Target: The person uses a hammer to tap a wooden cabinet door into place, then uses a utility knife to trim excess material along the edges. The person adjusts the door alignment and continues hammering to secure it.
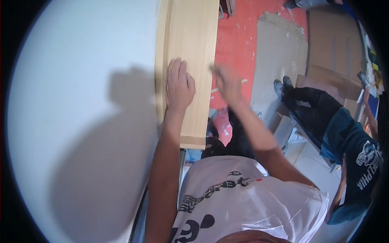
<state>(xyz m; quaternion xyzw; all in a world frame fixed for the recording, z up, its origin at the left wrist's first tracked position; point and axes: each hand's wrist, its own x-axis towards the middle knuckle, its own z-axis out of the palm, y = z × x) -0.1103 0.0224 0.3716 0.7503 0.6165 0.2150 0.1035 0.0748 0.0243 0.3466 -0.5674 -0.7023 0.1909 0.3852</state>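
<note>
A long pale wooden panel (196, 77) with a raised strip along its left side runs away from me beside a white wall. My left hand (178, 87) lies flat on it, fingers stretched forward and thumb a little apart, holding nothing. At the panel's right edge is my right hand (229, 83), smeared by motion. Its fingertips are close to that edge; whether they touch it or grip anything I cannot make out.
The white wall (93, 44) on the left carries my shadow. Red floor covering (236, 40) and a grey-brown cardboard sheet (279, 48) lie to the right. Another person in a dark shirt (354, 150) stands there, beside large brown cardboard (334, 38).
</note>
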